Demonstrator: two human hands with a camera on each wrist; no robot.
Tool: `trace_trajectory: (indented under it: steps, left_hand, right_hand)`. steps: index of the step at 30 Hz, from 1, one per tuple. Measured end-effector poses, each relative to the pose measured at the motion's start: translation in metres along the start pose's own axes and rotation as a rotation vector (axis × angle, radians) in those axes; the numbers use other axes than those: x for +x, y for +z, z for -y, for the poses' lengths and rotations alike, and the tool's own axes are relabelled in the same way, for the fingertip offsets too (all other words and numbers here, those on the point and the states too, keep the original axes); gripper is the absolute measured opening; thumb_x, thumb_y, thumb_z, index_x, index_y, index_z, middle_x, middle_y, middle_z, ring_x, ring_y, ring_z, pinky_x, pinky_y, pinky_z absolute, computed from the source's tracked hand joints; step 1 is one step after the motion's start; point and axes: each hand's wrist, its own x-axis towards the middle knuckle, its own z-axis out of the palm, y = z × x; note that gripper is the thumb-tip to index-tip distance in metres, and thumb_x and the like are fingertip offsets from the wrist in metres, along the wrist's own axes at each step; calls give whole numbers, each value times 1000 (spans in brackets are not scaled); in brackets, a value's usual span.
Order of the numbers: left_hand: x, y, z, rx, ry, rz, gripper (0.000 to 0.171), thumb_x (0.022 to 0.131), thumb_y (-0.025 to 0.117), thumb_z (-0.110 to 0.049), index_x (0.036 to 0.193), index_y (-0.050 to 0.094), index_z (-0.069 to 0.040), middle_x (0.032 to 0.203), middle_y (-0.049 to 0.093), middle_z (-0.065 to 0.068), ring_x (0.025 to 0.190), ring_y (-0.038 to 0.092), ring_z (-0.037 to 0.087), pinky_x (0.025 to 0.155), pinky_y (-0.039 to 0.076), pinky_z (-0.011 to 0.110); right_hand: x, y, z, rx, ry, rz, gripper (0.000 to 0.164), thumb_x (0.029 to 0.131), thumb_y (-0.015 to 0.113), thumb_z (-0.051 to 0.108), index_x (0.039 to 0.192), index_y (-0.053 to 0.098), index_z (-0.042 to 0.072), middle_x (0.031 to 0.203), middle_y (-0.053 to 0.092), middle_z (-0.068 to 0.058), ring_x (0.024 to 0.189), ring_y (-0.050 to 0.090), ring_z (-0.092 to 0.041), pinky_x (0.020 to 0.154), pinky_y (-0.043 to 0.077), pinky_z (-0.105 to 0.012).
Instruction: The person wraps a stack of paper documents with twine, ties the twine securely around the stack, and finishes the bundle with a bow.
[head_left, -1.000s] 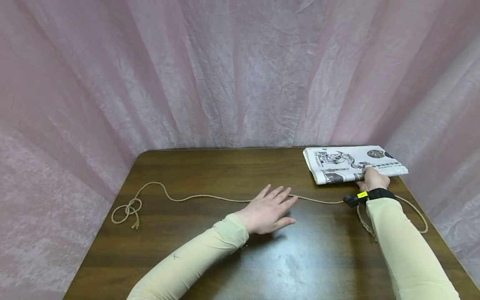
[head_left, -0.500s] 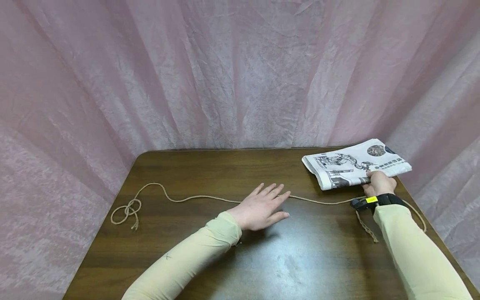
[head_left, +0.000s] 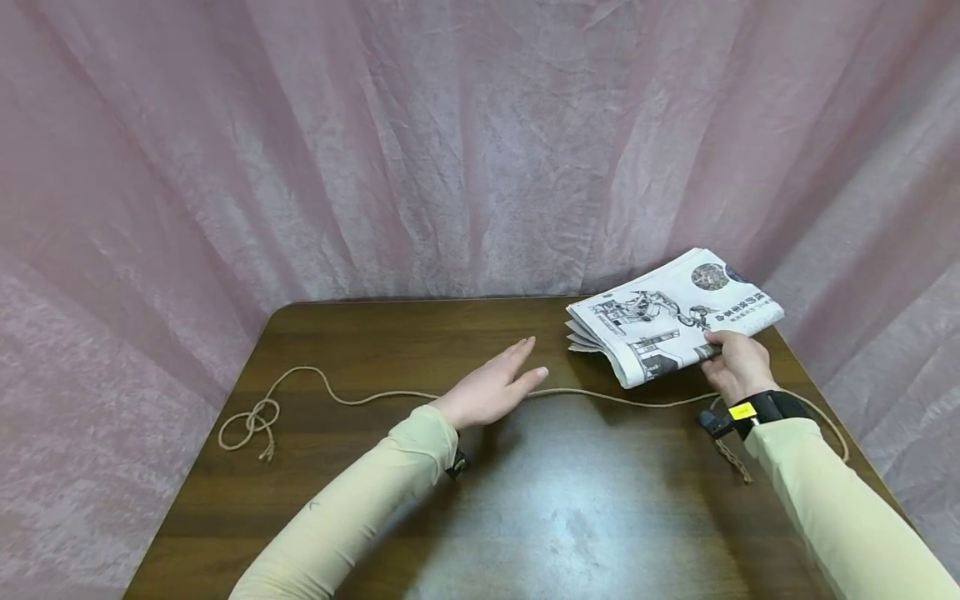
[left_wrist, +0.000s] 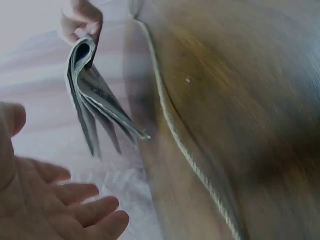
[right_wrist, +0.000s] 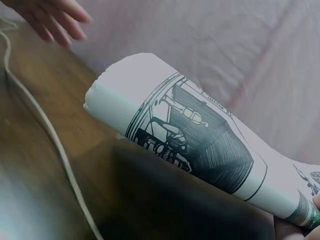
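Observation:
My right hand (head_left: 738, 364) pinches the near folded edge of a newspaper (head_left: 660, 312), thumb on top, and holds it raised and tilted over the table's back right. Its printed fold fills much of the right wrist view, where the newspaper (right_wrist: 190, 135) hides most of that hand. In the left wrist view the loose layers of the newspaper (left_wrist: 95, 100) fan apart. Fingers straight and holding nothing, my left hand (head_left: 487, 386) hovers above the table's middle, left of the newspaper. A thin beige rope (head_left: 615, 400) runs across the table below both hands.
The brown wooden table (head_left: 420, 342) ends at a pink curtain (head_left: 480, 150) behind it. At the left, the rope's end lies in a loose looped knot (head_left: 258, 421). Near my right wrist, a frayed rope end (head_left: 735, 462) lies on the wood.
My right hand has lifted the newspaper and brought it leftward, tilting it. My left hand has moved left and turned on its side, away from the rope.

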Motion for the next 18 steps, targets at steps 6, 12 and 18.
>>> trace_trajectory:
  steps: [6,12,18]
  left_hand:
    - [3,-9,1,-347,-85,-79,81,106,40,-57,165,7,-12,171,8,4,155,8,16,123,13,35]
    - [7,-22,2,-572,-135,-150,83,105,49,-50,165,10,-9,170,14,11,154,17,24,122,20,41]
    - [8,-35,17,-1034,-192,23,68,106,43,-51,160,33,-11,157,40,18,147,34,31,120,24,51]
  right_hand:
    - [-20,22,-16,-103,3,143,35,100,42,-16,128,40,5,118,55,-2,103,62,-12,79,55,-29]
    - [-37,42,-29,-206,7,273,40,101,45,-13,135,35,7,126,53,-3,108,64,-12,84,56,-29]
    - [-51,60,-42,-260,51,351,44,103,46,-11,140,34,8,127,57,-4,107,68,-13,86,56,-28]
